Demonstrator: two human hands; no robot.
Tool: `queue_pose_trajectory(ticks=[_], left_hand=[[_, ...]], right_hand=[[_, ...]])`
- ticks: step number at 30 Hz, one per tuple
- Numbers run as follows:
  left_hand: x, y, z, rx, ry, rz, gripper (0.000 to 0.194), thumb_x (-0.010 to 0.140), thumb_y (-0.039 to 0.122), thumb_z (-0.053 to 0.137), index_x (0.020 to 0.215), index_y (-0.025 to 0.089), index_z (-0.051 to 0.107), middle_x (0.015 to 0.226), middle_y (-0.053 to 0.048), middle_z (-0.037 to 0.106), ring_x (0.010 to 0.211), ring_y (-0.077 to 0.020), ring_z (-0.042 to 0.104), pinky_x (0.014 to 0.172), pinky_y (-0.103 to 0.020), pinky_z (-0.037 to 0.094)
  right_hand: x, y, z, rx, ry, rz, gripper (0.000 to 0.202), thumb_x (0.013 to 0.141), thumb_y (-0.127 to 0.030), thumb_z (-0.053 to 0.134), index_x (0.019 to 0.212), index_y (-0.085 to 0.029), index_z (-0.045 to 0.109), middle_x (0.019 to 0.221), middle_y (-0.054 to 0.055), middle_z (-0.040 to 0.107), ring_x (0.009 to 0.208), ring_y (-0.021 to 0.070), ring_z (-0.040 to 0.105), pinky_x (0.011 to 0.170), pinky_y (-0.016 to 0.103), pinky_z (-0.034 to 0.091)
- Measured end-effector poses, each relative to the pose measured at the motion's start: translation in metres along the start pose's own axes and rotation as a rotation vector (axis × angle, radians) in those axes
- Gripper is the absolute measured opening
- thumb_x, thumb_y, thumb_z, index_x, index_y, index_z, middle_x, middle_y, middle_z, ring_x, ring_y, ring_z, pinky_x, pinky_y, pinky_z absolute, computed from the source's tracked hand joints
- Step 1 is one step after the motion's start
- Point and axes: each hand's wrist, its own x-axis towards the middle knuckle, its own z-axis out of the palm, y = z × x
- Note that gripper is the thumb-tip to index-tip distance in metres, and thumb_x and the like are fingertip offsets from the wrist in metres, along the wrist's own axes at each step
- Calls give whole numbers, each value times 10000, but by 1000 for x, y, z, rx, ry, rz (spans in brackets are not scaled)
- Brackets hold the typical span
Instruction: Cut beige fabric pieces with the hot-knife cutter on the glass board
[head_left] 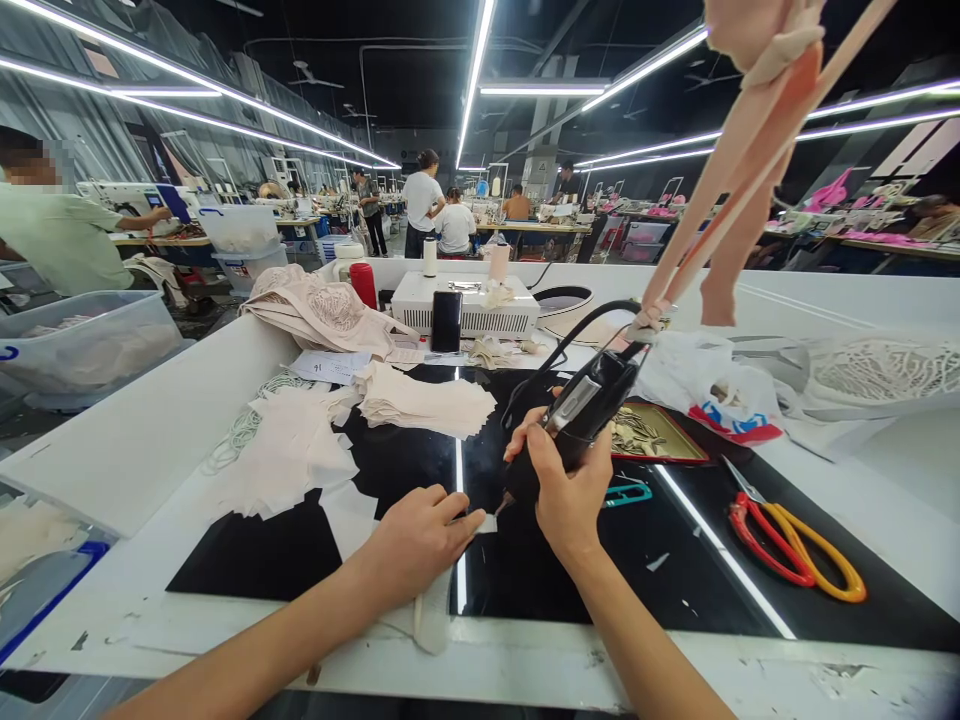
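Observation:
My right hand (pixel 566 490) is wrapped round a black corded hand tool (pixel 581 400) with a silver plate on its side. Its thin tip points down at the black work surface (pixel 405 470), close to the fingertips of my left hand (pixel 427 540). Those fingers press a small piece of pale fabric (pixel 487 523) down onto the surface; most of it is hidden beneath them. A pale strap end (pixel 430 622) hangs below my left hand over the table's front edge. Stretchy pink bands (pixel 727 190) hold the tool from above.
Loose cut fabric (pixel 289 450) and a neat stack of pale pieces (pixel 424 400) lie to the left. Red-and-yellow scissors (pixel 795 545), a teal thread snipper (pixel 628 494) and a tray of small parts (pixel 660 435) are on the right. A phone (pixel 446 322) leans on a white box (pixel 465 303).

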Motion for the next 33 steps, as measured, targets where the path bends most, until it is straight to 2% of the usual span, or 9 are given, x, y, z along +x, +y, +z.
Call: queue_pose_trajectory(ticks=[7,14,19,23,28,33], left_hand=[[1,1,-1,11,-5,-2,192,1068,160,532,1234,181,626,1050,-56,692,781,-204,609,662,-343,486],[-1,-2,-7,-37,5,-9,189,1078,147,517,1220,174,639,1041,-58,699,811,-211,634,684,-354,534],[-9,-6,-8,-174,80,38,199,1059,55,524,1187,148,645,1097,-55,716,1005,-199,673,876,-338,583],[-15,-5,-10,-206,74,85,194,1048,54,560,1200,144,641,1101,-55,731,1064,-192,682,950,-332,589],[-17,-1,-13,-190,-18,64,207,1002,-3,550,1132,132,638,1052,-64,722,994,-209,697,900,-339,602],[-18,3,-13,-143,-10,27,242,984,-44,476,1070,126,624,994,-65,703,895,-209,686,813,-336,596]], right_hand=[[-8,-6,-2,42,-22,3,292,866,-260,796,1037,-274,560,844,-66,686,584,106,642,553,266,567],[-9,-7,-3,6,-16,3,280,870,-270,786,1041,-265,564,835,-59,687,571,105,641,552,265,573],[-13,-10,-7,4,-22,13,351,863,-271,812,1121,-276,574,843,-58,695,584,114,646,552,269,571],[-14,-12,-6,15,-22,12,380,863,-252,807,1161,-283,575,833,-64,694,579,115,642,560,276,578],[-14,-14,-5,10,-21,-1,395,866,-243,800,1194,-277,582,817,-68,687,576,113,639,566,278,571],[-15,-16,-5,-10,-18,3,404,863,-267,815,1194,-268,582,813,-67,684,579,121,642,577,296,559]])
